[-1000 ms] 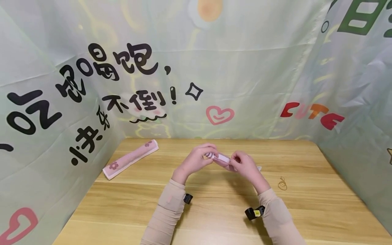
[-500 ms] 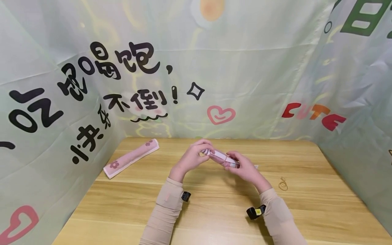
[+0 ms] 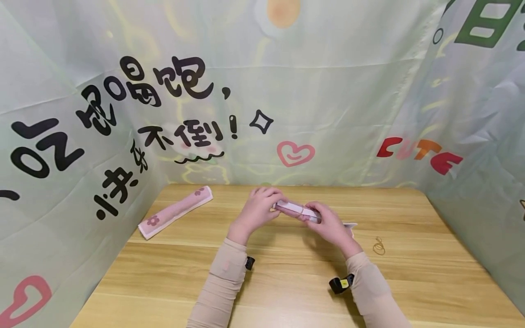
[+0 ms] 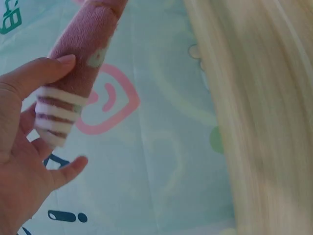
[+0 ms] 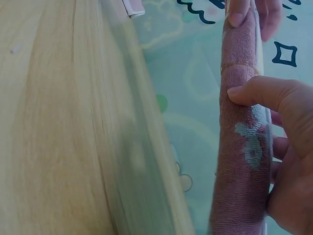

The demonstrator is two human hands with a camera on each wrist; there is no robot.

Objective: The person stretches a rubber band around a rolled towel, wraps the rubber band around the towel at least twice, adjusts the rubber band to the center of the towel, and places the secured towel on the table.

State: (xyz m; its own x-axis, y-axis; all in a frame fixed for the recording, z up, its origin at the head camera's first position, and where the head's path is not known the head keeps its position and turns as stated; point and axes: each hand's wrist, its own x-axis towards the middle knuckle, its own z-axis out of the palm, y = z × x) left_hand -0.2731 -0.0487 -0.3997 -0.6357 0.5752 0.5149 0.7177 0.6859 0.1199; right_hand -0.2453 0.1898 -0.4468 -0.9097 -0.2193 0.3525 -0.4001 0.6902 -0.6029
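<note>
A rolled pink towel (image 3: 292,209) with pale stripes at one end is held above the table between both hands. My left hand (image 3: 258,210) grips its striped end; in the left wrist view the thumb lies across the towel (image 4: 80,46) and the little finger sticks out. My right hand (image 3: 330,228) grips the other part, thumb on the near side and fingers behind, as the right wrist view shows. A thin rubber band (image 5: 238,65) circles the towel between the hands, just beyond the right thumb. A white end of the towel pokes out past the right hand.
A second pink towel (image 3: 176,212), folded long with flower patterns, lies at the table's left edge. Several loose rubber bands (image 3: 379,246) lie on the wooden table (image 3: 287,291) at the right. Printed cloth (image 3: 336,100) hangs around the back and sides.
My right hand has gone from pinching near the towel's middle to gripping it farther right, uncovering the rubber band. More of the towel's white end now shows past that hand.
</note>
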